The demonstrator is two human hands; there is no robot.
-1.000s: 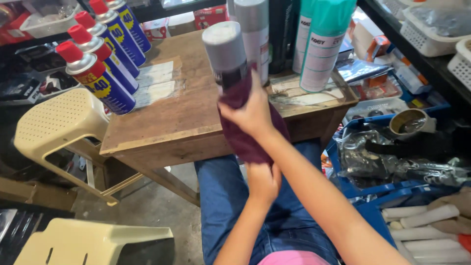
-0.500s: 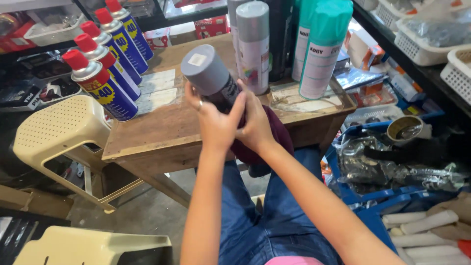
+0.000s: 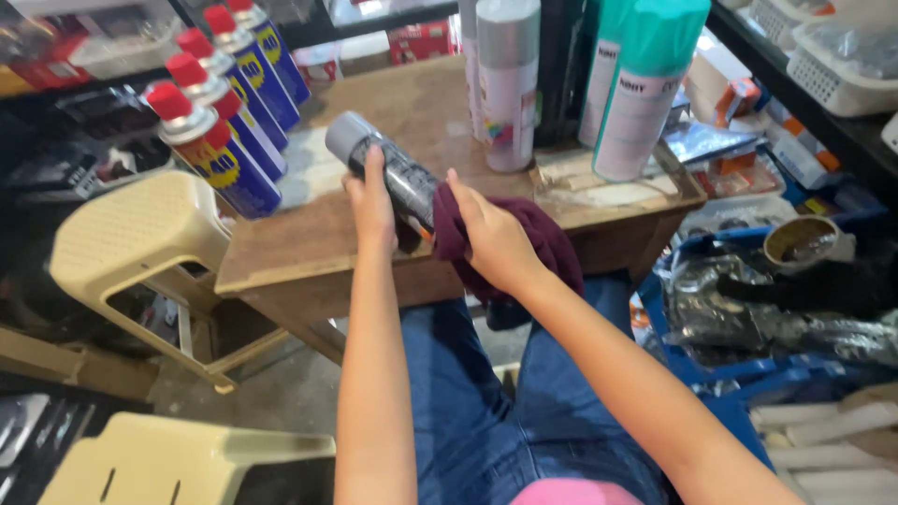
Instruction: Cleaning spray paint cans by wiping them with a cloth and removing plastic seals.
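Sideways: grey-capped spray can (image 3: 388, 168) gripped by left hand (image 3: 371, 201); right hand (image 3: 491, 238) clutching maroon cloth (image 3: 547, 243).

spray cans (image 3: 220, 131) on table (image 3: 281, 248), stool (image 3: 131, 248) left

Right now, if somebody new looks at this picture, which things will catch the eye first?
In the middle, the left hand grips a grey spray can tilted over the wooden table, while the right hand presses a dark maroon cloth against its lower end. At upper left stands a row of blue cans with red caps; at the top, tall teal-capped cans.
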